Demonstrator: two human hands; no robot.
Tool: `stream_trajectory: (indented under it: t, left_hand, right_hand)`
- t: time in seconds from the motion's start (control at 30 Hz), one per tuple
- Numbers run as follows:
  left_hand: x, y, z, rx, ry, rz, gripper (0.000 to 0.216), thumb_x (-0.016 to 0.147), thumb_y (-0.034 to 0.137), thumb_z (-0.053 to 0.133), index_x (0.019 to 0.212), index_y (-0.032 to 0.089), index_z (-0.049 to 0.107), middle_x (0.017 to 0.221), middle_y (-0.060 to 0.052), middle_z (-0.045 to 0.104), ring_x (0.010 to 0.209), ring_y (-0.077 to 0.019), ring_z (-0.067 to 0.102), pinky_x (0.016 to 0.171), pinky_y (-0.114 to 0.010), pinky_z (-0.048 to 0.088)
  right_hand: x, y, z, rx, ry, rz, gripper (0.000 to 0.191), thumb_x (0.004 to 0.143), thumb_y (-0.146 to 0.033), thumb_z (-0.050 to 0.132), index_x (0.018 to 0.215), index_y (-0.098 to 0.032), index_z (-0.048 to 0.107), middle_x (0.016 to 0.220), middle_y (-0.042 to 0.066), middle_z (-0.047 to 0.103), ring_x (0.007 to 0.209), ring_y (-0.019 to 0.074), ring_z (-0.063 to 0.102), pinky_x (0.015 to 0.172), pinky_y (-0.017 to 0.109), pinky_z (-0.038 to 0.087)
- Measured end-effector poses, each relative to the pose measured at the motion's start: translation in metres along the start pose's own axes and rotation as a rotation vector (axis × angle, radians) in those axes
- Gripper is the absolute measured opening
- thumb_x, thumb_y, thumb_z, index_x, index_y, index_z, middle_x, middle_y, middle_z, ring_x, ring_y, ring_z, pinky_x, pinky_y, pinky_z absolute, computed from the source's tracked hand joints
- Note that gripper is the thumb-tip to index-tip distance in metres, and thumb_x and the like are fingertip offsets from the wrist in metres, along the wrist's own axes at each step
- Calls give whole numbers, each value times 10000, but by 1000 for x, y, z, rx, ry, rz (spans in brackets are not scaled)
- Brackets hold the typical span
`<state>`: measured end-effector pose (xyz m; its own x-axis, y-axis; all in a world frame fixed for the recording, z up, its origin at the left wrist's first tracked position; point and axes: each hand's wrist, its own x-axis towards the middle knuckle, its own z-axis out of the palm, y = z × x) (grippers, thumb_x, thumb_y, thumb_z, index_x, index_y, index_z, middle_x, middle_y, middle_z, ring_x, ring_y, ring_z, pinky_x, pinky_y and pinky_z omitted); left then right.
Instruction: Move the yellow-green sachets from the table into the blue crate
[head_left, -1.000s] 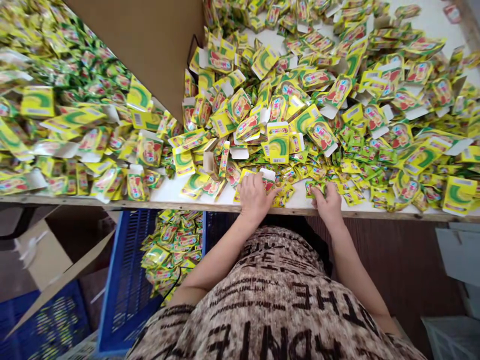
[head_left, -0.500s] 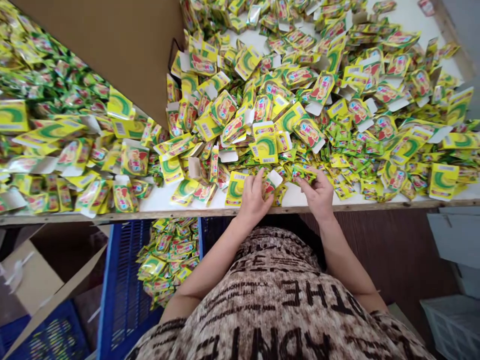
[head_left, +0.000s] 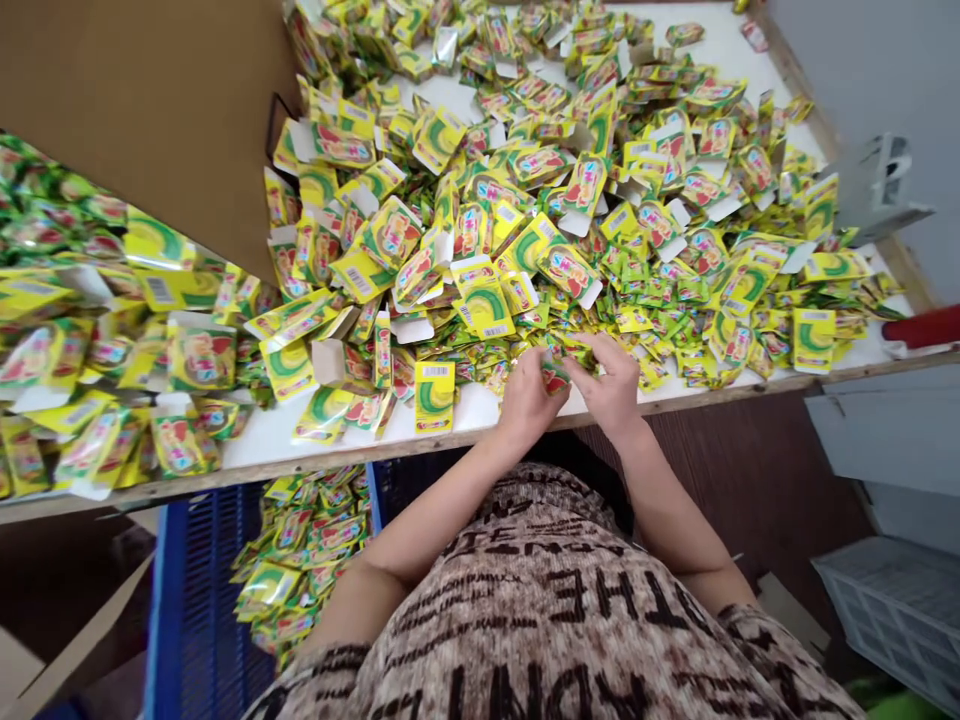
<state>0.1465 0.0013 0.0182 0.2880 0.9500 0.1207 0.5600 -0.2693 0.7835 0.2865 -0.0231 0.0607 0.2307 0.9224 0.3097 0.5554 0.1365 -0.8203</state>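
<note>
Two bare hands meet at the front edge (head_left: 300, 463) of a table (head_left: 259, 438). The fingers of the left hand (head_left: 527, 402) are curled round a small box (head_left: 553, 377), largely hidden in the grip and held close to the edge. The thumb and forefinger of the right hand (head_left: 611, 388) are drawn nearly together beside that box; whether anything is pinched between them cannot be told.

Risks, in my judgement: a piece fumbled here could drop off the edge, since no lip shows along it. Too tight a squeeze by the left hand could crease the thin card. The flat box (head_left: 434, 397) lying just beyond the edge could be swept off by the left forearm. Further back, the heap of boxes (head_left: 480, 230) is loose and leaning – a tug at its foot could bring it sliding towards the edge.

Containers, nearest first. Below the edge, to the left, a blue crate (head_left: 210, 610) holds a deep load of yellow-green packs (head_left: 300, 560). Just beyond the edge, green sachets (head_left: 637, 275) lie loose, spread in front of and among the boxes. Many boxes in the heap have white flaps lifted – contents mostly not visible. Beyond the edge at left, a large brown carton (head_left: 150, 100) stands over the stock; its inside is not shown.
</note>
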Motion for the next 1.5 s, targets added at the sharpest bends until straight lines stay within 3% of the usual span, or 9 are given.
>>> stream_trajectory:
  t: [0.23,0.43,0.6,0.77,0.9,1.1,1.2,1.3,1.5]
  left_hand:
    - [-1,11,43,-137,83,-56,413,751,169,691,1119,204,510,1046,-83,624,982,-241,614,867,-377,498]
    - [-6,2,27,-382,-97,2,388,736,284,759,1045,195,541,993,-44,626,932,-199,595,843,-324,477]
    - [1,-10,-1,-815,-313,-99,297,821,406,719,935,179,566,860,-13,661,798,-144,602,754,-263,466]
    - [-2,-16,-2,-928,-320,-124,376,751,364,804,1046,172,673,1058,-57,719,985,-187,638,928,-316,470]
    - [-6,-19,3,-1036,-296,-185,356,739,356,818,1010,174,676,995,-37,725,926,-176,646,895,-308,476]
    - [-9,-23,0,-1056,-268,-208,344,715,342,840,978,178,691,939,-16,715,879,-152,637,854,-278,472]
    - [-10,-23,-5,-999,-249,-230,356,740,410,810,991,179,709,938,-25,725,885,-167,637,850,-284,477]
    - [-10,-19,-11,-911,-202,-267,342,840,486,690,985,180,744,973,-39,741,920,-181,636,880,-297,479]
    - [-7,0,-28,-912,-388,-319,252,758,380,783,896,171,754,849,-19,723,778,-144,615,761,-256,464]
  right_hand:
    - [7,2,-27,-452,-272,23,270,840,-172,595,1060,-230,742,922,73,672,891,256,630,800,370,496]
    - [24,-12,-45,-458,-676,-92,227,811,-86,584,985,-179,697,972,88,669,968,246,609,843,339,457]
    - [17,-11,-38,-307,-474,-58,144,880,-240,649,1022,-214,655,936,47,694,864,217,630,775,323,465]
    - [8,-3,-24,-338,-313,-212,91,876,-178,651,811,-212,705,870,63,641,896,234,578,821,367,469]
    - [12,0,-29,-267,-343,-271,118,902,-196,650,952,-224,754,896,64,662,869,218,587,805,372,495]
    - [5,4,-28,-276,-483,-317,168,859,-396,730,877,-240,788,1246,113,645,1261,324,489,1069,532,417]
    - [-10,10,-25,-54,-356,-121,191,893,-404,694,983,-257,778,1220,96,663,1184,274,569,1033,488,460]
    - [-25,16,-20,286,-168,284,249,856,-391,724,1065,-257,743,941,41,703,796,173,638,730,347,543]
    - [-31,20,-7,868,-238,856,331,554,-294,906,746,-195,656,645,-54,607,448,38,398,391,186,266]
